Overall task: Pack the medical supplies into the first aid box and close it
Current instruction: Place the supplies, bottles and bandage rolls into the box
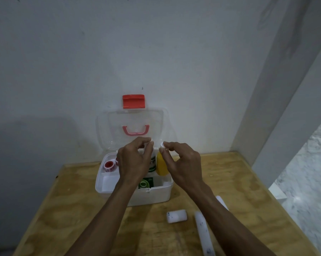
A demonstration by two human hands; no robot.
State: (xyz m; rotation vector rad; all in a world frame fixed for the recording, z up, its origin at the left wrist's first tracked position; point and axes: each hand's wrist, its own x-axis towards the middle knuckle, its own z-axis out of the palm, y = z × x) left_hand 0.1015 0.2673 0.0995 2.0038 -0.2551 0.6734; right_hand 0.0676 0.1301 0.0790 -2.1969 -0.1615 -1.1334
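- Head view: first aid box (148, 197) sits open on the wooden table (82, 209), clear lid (133, 119) leaning back against the wall, red latch (133, 101) up top.
- Already inside: red tape roll (108, 165) back-left, green packet (145, 182) near the front, yellow bottle (162, 166) standing at the right.
- Right hand (183, 163) pinches the bottle's white cap between thumb and fingertips; bottle looks about seated, my guess.
- Left hand (134, 159) hovers over the box, fingers curled, pinching something small and white or nothing; can't tell.
- Left to pack: small white roll (176, 216), long white tube (204, 235), another white piece (222, 202) half behind the right forearm. Then shut the lid.
- Hidden: box centre under the left hand; tube runs out of frame.
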